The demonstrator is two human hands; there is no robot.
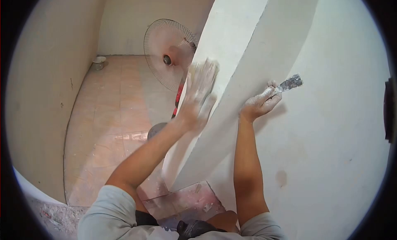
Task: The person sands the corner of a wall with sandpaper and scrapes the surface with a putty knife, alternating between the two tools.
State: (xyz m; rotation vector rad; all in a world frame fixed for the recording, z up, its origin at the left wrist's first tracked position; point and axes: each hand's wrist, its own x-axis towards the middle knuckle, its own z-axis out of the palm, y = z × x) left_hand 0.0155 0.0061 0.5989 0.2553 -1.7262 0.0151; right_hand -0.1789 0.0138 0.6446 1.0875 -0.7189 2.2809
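My left hand lies flat on the white end face of the wall, fingers stretched upward and dusted with white powder; it is slightly blurred. Farther right, my right hand is closed round the handle of a putty knife. The knife's blade points up and to the right and is caked with dark and whitish residue. White powder covers this hand too, and it is in front of the wall's broad side face.
A standing fan is behind the wall's edge. A small white container sits on the tiled floor by the left wall. At the right edge is a dark object. Rubble lies at the lower left.
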